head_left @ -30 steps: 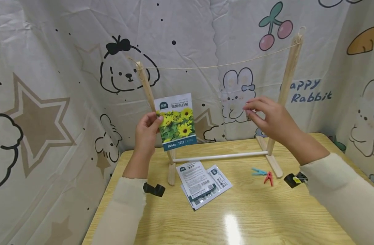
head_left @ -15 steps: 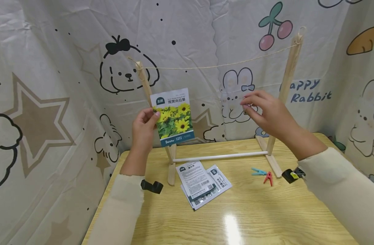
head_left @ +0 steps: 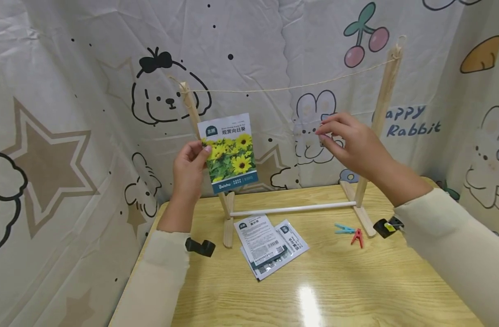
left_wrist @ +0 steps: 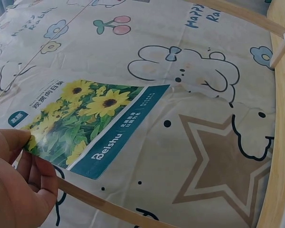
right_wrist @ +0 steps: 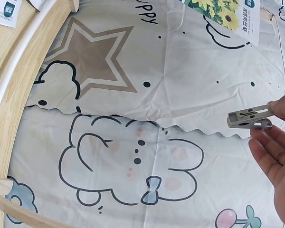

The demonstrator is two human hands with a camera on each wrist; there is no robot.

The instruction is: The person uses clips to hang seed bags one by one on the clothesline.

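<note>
Upright in my left hand [head_left: 187, 170] is a seed packet [head_left: 230, 156] with yellow sunflowers, pinched by its left edge between thumb and fingers. The left wrist view shows the thumb on the front of the packet [left_wrist: 92, 121]. My right hand [head_left: 351, 143] is raised to the right, apart from the packet. Its thumb and fingers pinch a small grey clothespin [right_wrist: 249, 116], clear in the right wrist view but mostly hidden by the fingers in the head view. Above both hands a thin string [head_left: 290, 87] sags between two wooden posts, and nothing hangs from it.
A wooden post [head_left: 382, 106] stands at right and another [head_left: 190, 106] behind the packet. A white rod [head_left: 294, 209] joins their feet. Several seed packets [head_left: 259, 240] lie stacked on the table [head_left: 241, 304]. A blue clothespin [head_left: 345, 229] and a red one [head_left: 357, 238] lie near the right foot.
My left hand has moved the packet slightly up and left. My right hand has also shifted a little up and left with the clothespin. The things on the table have stayed put.
</note>
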